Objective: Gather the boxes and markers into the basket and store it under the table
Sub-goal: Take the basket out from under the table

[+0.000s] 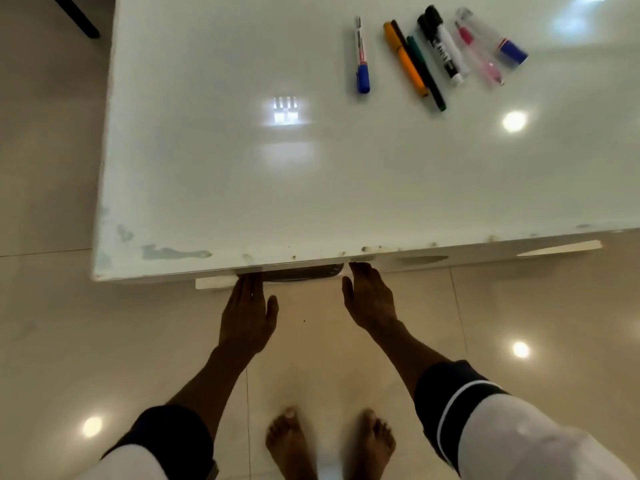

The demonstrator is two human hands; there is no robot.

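Note:
Several markers lie in a row at the far right of the glossy white table [311, 188]: a blue-capped marker [361, 57], an orange one [405, 60], a thin green one [424, 72], a black-and-white one [443, 46] and a pink one in a clear sleeve [485, 50]. Under the near table edge a dark basket [301, 271] shows only as a thin strip. My left hand [247, 315] and my right hand [369, 297] reach to its two sides, fingers spread, fingertips hidden below the tabletop. No boxes are visible.
The table's near edge is chipped and worn. A white table support [559, 249] runs under it on the right. My bare feet [329, 441] stand on the shiny tiled floor. A dark table or chair leg [78, 15] stands at the far left.

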